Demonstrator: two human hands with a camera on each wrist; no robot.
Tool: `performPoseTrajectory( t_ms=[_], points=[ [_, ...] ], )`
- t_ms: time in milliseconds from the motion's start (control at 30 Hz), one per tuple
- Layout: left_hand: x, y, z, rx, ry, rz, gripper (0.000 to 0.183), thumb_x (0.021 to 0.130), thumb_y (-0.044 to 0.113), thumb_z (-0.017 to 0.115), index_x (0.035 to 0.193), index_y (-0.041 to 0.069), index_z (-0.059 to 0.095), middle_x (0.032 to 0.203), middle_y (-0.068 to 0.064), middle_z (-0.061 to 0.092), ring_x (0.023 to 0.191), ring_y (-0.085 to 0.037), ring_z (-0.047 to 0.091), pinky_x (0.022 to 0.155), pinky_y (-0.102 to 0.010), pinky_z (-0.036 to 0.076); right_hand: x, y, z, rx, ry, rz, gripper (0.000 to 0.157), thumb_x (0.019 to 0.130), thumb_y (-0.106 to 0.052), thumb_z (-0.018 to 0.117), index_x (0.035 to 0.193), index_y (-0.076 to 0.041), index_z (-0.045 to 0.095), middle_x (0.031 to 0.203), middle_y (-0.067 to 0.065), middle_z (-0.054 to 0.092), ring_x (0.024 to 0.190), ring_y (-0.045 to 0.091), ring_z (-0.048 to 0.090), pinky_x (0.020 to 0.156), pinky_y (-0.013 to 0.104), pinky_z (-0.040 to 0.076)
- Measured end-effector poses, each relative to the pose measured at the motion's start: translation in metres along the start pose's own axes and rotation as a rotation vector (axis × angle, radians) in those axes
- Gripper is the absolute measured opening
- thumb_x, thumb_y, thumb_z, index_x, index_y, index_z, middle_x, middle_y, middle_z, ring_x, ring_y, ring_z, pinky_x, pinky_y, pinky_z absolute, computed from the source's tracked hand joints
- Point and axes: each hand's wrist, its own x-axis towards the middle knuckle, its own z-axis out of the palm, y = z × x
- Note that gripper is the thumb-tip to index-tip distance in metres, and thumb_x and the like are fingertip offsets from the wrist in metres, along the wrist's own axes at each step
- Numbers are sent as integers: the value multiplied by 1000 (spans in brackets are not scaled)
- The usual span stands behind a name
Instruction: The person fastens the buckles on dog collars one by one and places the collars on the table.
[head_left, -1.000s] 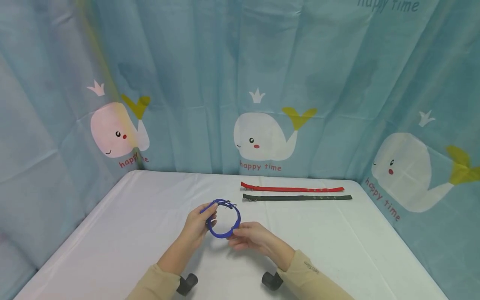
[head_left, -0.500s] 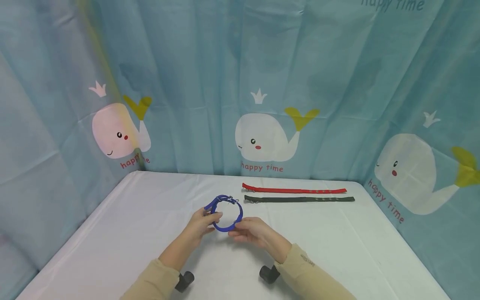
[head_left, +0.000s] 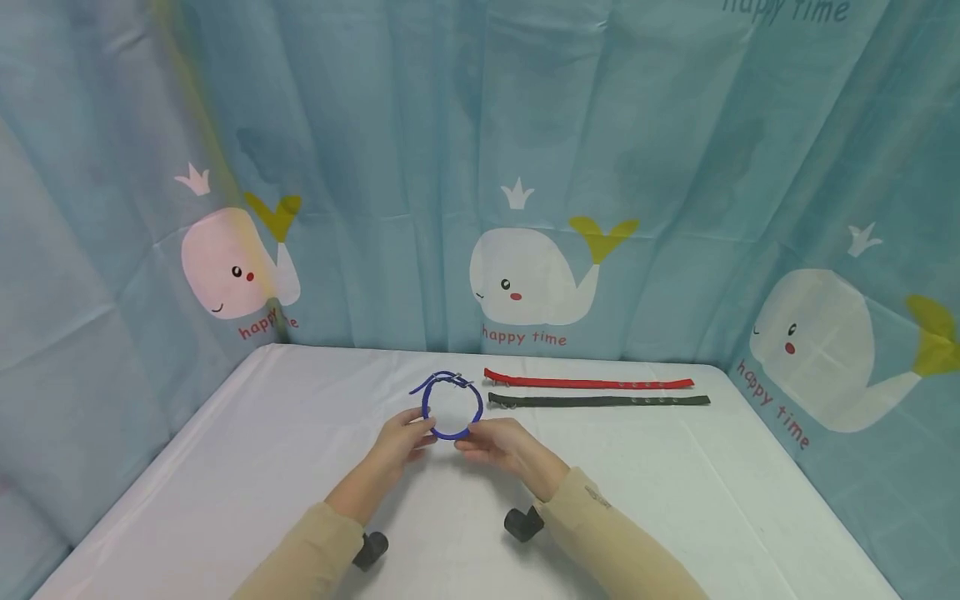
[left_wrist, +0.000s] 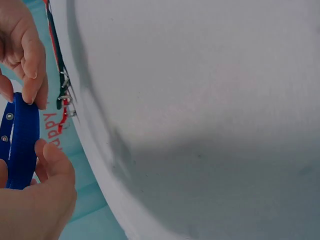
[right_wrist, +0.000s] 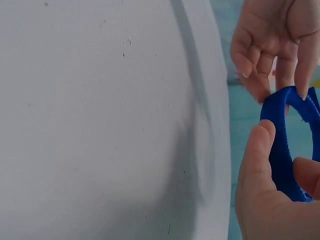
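A blue collar (head_left: pixel 480 407), buckled into a ring, is held up above the white table in the head view. Its metal buckle is at the top, and the loose strap end sticks out to the left. My left hand (head_left: pixel 401 440) pinches the ring's lower left side between thumb and fingers. On the lower right, my right hand (head_left: pixel 504 446) pinches the band the same way. In the left wrist view the blue band (left_wrist: pixel 25 140) shows metal eyelets. The right wrist view has both hands on the blue band (right_wrist: pixel 280 150).
Behind and to the right, a red collar (head_left: pixel 585 383) and a dark green collar (head_left: pixel 600 401) lie straight and side by side on the white table (head_left: pixel 675 500). A blue whale-print curtain (head_left: pixel 405 275) hangs behind the table and along its sides.
Both hands have moved the blue collar farther forward and up in the head view. My left hand's hold has slid from the upper left of the ring down to its lower left.
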Motion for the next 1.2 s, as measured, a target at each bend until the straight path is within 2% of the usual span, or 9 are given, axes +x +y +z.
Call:
performPoseTrajectory(
  t_ms=[333, 600, 733, 933, 1200],
  points=[
    [26, -6, -2, -74, 5, -45, 49, 100, 12, 53, 141, -10, 39, 131, -30, 53, 110, -33, 62, 89, -37, 50, 25, -2, 5, 89, 121, 36, 35, 96, -2, 58, 127, 11, 50, 109, 28, 65, 85, 28, 70, 83, 39, 54],
    [46, -9, -6, -149, 16, -114, 47, 99, 6, 54, 140, -11, 40, 121, -27, 60, 85, -16, 67, 77, -30, 54, 38, -2, 12, 185, 182, 47, 41, 96, -4, 60, 132, 10, 45, 111, 28, 62, 84, 24, 68, 84, 37, 54],
    [57, -10, -7, -185, 14, -141, 49, 99, 5, 53, 142, -11, 37, 117, -25, 61, 84, -17, 66, 83, -34, 54, 44, 0, 17, 224, 190, 0, 38, 96, -3, 58, 129, 12, 49, 108, 25, 64, 88, 24, 67, 88, 36, 52],
    [72, -12, -9, -215, 34, -172, 50, 99, 6, 52, 143, -11, 35, 95, -13, 65, 80, -17, 66, 93, -39, 49, 51, 8, 27, 227, 203, -76, 31, 95, 4, 55, 123, 17, 52, 98, 22, 67, 90, 23, 68, 88, 35, 52],
    [87, -12, -5, -220, 53, -190, 47, 100, 8, 53, 140, -11, 39, 91, -10, 63, 76, -13, 65, 93, -37, 50, 60, 7, 33, 299, 286, -60, 32, 93, 6, 56, 124, 15, 52, 105, 22, 65, 97, 24, 66, 87, 31, 52]
  ],
)
